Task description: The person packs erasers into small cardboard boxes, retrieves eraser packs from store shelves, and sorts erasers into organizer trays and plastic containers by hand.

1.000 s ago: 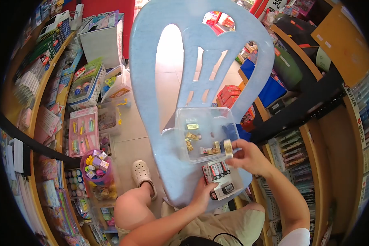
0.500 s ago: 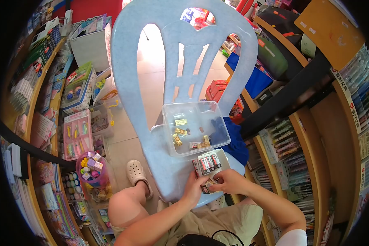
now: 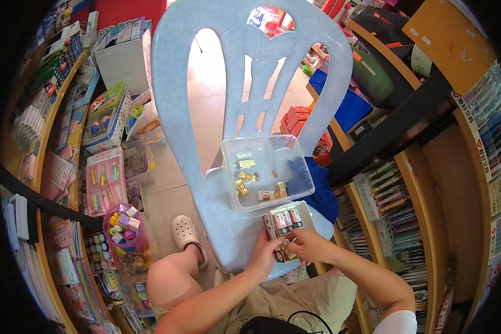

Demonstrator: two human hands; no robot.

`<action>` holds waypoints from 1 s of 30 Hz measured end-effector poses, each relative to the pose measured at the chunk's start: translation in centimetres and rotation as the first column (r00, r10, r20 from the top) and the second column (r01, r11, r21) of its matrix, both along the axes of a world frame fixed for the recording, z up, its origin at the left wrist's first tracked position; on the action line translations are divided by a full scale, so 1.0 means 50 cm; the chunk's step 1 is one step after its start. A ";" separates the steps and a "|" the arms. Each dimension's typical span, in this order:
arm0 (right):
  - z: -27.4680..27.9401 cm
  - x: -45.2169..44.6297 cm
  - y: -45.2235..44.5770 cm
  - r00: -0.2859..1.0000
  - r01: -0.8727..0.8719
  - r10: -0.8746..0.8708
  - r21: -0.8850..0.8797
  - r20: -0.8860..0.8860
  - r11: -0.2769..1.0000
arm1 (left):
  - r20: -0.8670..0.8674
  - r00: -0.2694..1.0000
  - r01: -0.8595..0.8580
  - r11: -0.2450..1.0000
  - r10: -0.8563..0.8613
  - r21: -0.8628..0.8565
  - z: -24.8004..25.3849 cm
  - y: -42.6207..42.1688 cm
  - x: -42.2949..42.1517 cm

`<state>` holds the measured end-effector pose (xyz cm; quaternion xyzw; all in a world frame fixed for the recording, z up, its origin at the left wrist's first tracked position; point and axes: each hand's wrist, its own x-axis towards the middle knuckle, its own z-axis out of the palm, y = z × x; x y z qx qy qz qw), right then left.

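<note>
A small open box with several black, white and red packs stands at the front of the blue plastic chair. My left hand grips the box's left side, thumb over its edge. My right hand is closed over the near part of the box, its fingertips on a small gold item that they partly hide. Just behind, a clear plastic tub holds several small gold packs lying loose on its bottom.
Shelves with pens flank the right side; shelves of stationery curve along the left. A pink basket of small items and a pink pencil set are left of the chair. Blue cloth lies beside the tub.
My right hand has come down from the tub's right corner to the box with the gold item. The view has shifted, and the tub and chair appear further left.
</note>
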<state>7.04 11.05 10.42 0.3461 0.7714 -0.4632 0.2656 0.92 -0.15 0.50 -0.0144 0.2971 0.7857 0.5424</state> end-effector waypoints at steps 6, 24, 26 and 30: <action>0.013 0.012 0.006 0.980 0.169 -0.177 -0.078 -0.096 0.982 | 0.021 1.000 -0.009 1.000 0.009 -0.008 -0.016 0.005 0.000; -0.027 -0.004 -0.022 0.965 -0.215 0.256 0.382 -0.060 0.899 | -0.052 0.997 0.060 0.998 -0.062 -0.030 -0.017 0.001 -0.001; -0.005 -0.014 -0.036 0.964 -0.257 0.261 0.402 0.045 0.879 | -0.038 0.998 0.055 0.998 -0.056 -0.034 -0.019 0.000 -0.001; -0.034 0.002 -0.018 0.952 -0.274 0.307 0.421 -0.011 0.864 | 0.027 1.000 0.007 1.000 -0.007 0.008 -0.009 0.000 -0.002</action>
